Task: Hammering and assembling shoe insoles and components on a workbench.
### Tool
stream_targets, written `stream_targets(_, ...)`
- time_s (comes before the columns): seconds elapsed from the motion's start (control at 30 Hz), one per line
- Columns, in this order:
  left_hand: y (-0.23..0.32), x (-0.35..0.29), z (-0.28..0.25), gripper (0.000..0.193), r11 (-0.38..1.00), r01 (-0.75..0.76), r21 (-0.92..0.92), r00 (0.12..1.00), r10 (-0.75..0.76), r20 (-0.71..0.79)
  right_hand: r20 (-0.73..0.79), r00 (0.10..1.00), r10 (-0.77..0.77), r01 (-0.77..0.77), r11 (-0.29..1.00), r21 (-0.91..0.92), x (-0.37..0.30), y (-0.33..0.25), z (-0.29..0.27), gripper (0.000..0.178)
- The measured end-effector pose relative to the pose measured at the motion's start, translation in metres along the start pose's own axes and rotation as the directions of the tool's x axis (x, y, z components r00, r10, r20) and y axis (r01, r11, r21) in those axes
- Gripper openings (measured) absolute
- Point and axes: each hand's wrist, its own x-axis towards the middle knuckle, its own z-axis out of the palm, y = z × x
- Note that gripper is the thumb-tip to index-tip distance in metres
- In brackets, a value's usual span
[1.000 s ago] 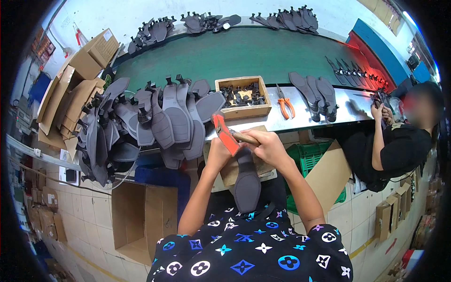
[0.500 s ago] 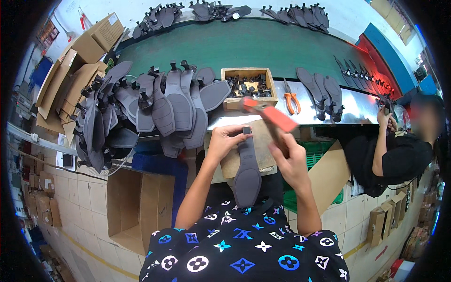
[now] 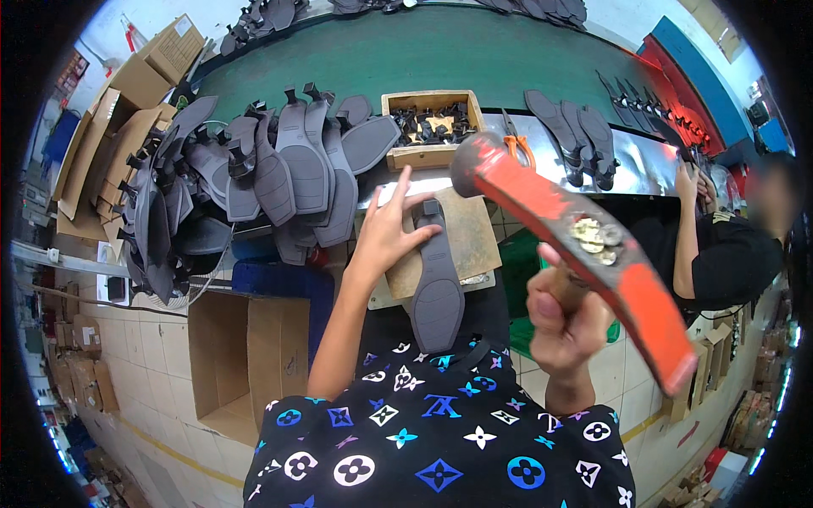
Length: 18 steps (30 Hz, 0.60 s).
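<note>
A dark grey shoe sole [image 3: 438,296] with a heel lies heel end away from me on a worn board [image 3: 471,241], its toe end reaching toward my lap. The small black heel tip [image 3: 431,207] points up. My left hand [image 3: 391,233] is beside the heel, fingers spread, with its thumb resting on or just over the sole. In my right hand [image 3: 569,317], the fingers are wrapped round the handle of a hammer [image 3: 584,245]. Its worn red and dark metal head is raised close to the camera and hides part of the bench.
A wooden box [image 3: 434,157] of small black pieces stands on the bench, with orange-handled pliers [image 3: 518,146] beside it. Heeled soles [image 3: 301,161] are piled at left, others [image 3: 576,135] at right. A cardboard box [image 3: 246,356] is on the floor. A co-worker [image 3: 732,245] sits at right.
The hammer has come up from near the heel toward the camera. My left fingers have gone from pinching the heel tip to spread out. The whole view has shifted slightly.
</note>
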Motion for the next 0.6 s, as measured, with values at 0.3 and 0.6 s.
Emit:
stream_targets(0.3, 0.0, 0.001, -0.001, 0.1, 0.988, 0.11, 0.11, 0.984, -0.124, 0.129, -0.04, 0.999, -0.002, 0.0, 0.998, -0.062, 0.007, 0.007, 0.007, 0.031)
stream_targets(0.6, 0.017, -0.003, -0.018, 0.029, 0.994, -0.107, 0.031, 0.992, 0.104, 0.075, 0.133, 0.971, 0.201, -0.187, 0.976, -0.107, -0.001, 0.027, 0.01, 0.024)
